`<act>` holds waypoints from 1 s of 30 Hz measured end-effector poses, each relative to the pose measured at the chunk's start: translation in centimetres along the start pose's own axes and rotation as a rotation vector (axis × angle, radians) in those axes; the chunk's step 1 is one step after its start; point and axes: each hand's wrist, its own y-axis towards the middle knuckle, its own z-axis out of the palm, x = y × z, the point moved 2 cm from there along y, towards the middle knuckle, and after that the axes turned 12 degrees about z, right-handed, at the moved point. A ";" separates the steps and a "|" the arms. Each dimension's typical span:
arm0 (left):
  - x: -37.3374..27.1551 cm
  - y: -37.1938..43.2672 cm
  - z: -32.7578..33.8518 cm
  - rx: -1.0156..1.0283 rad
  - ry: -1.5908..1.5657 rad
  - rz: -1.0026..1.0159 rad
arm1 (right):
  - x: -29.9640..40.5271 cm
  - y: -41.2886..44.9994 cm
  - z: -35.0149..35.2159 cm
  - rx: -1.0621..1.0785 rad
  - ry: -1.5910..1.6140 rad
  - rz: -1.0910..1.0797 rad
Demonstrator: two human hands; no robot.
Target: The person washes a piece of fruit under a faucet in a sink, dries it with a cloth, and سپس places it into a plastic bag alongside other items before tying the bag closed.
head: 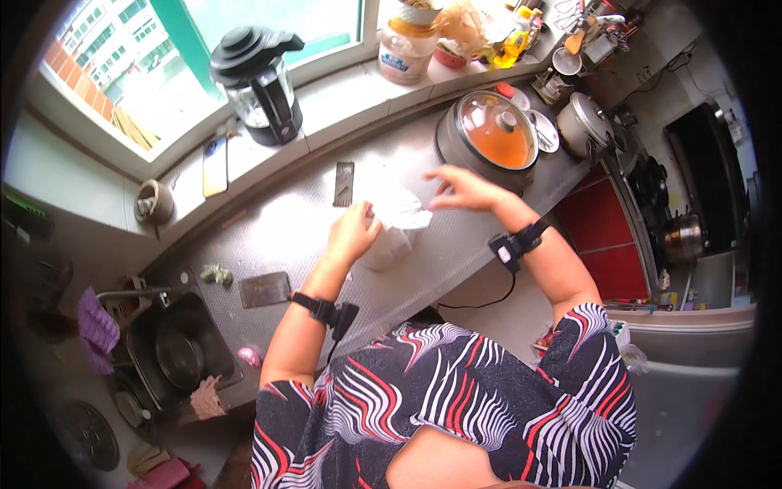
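A thin white, partly see-through plastic bag [394,217] lies on the metal countertop [305,257] before me. My left hand [355,231] is closed on the bag's left edge. Just right of the bag my right hand [464,189] is raised with fingers apart and nothing in it. The lower part of the bag bulges over something pale; glare hides what it is. Behind my left hand lies a small dark flat metal piece with toothed ends [344,183]. A dark rectangular slab [264,290] rests to the left of my left forearm.
An electric pot with a glass lid [498,131] stands right of my right hand. On the windowsill are a glass blender jug [263,91], a phone [215,166] and a large jar [406,55]. A sink [183,354] is at the left, with a purple cloth [98,330] beside it.
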 end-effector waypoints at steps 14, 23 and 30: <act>-4.4 -0.9 0.9 0.047 0.387 -0.201 | -14.6 19.2 -25.9 -1.108 0.074 0.052; -6.5 -0.1 2.3 -0.009 0.441 -0.418 | -12.5 24.0 -30.9 -1.045 0.011 0.212; -6.6 0.9 2.2 0.031 0.427 -0.430 | -14.4 19.0 -36.9 -1.219 0.377 -0.142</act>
